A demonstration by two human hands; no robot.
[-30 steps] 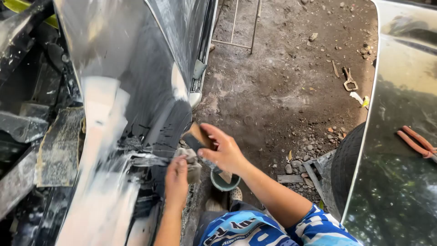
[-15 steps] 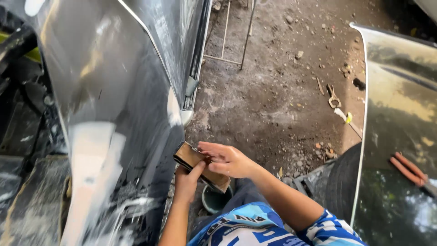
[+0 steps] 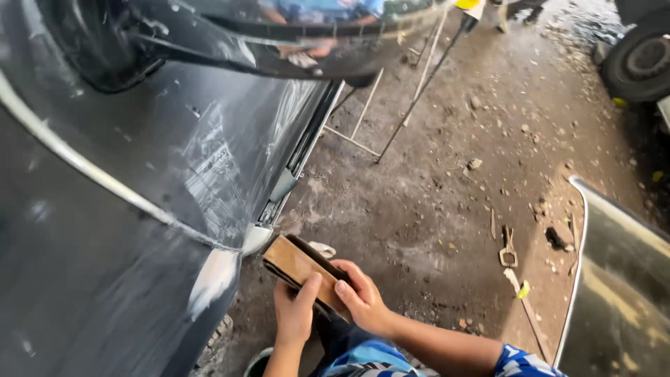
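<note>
Big dark car panel [image 3: 125,209] fills the left side. The sanding block [image 3: 301,269] sits just off its lower edge, long axis slanting up-left toward it. Both grips wrap it: left hand [image 3: 294,314] underneath, right hand [image 3: 363,300] on the near end.

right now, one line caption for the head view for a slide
Both hands, left hand and right hand, grip a brown sanding block beside a dark car body panel over a dirt floor.

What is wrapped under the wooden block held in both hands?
A dark sheet edges the far side of the wooden block, held by the left hand and right hand. The block's underside is hidden, so how far the sheet runs cannot be seen.
</note>
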